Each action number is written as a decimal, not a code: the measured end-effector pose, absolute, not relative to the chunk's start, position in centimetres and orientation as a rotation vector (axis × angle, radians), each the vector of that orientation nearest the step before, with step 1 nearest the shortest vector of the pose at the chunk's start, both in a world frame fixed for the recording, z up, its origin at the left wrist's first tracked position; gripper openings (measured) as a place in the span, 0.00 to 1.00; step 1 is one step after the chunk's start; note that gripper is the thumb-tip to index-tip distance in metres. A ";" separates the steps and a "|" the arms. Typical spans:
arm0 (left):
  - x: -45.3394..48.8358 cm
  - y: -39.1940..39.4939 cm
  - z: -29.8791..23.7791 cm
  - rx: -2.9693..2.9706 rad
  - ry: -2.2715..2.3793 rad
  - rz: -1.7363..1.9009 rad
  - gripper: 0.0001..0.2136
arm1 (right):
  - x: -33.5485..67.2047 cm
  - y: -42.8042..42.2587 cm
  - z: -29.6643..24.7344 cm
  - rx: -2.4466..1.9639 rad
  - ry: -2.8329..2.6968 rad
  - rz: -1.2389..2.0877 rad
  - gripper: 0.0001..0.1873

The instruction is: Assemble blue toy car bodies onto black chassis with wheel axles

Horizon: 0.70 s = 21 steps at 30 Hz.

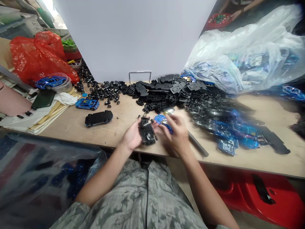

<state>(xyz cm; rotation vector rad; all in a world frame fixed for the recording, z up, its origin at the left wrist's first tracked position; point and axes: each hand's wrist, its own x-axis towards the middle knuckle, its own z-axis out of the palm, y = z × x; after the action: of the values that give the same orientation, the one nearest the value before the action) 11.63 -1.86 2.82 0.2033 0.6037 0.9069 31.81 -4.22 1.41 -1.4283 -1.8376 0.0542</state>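
My left hand (132,137) is closed around a black toy car chassis (147,131), held just above the front edge of the wooden table (124,111). My right hand (177,135) is closed on a blue toy car body (162,121) right beside the chassis; this hand is slightly blurred. The two parts are close together, nearly touching.
A heap of black chassis parts (166,90) lies behind my hands, with small black wheels (107,90) to its left and blue car bodies (235,130) to its right. A black chassis (98,118) and a blue car (87,104) sit at left. Another person's arm (10,101) rests far left.
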 end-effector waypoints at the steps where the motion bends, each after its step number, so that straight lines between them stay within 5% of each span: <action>1: 11.7 -2.1 2.9 0.211 0.596 0.882 0.15 | 31.6 -4.1 1.5 -1.340 -1.863 0.088 0.21; 8: 11.4 -2.8 3.9 0.221 0.623 0.762 0.17 | 30.3 -3.8 2.0 -1.092 -1.888 0.417 0.10; 21: 10.2 -4.1 3.2 0.489 0.717 0.783 0.17 | 29.2 -5.1 2.0 -1.179 -1.562 0.387 0.05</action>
<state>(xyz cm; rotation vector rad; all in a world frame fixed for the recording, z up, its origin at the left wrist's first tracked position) 10.24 -4.13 3.24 0.4892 0.7174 0.7829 29.23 -5.06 1.98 -1.1789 -1.5623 0.3870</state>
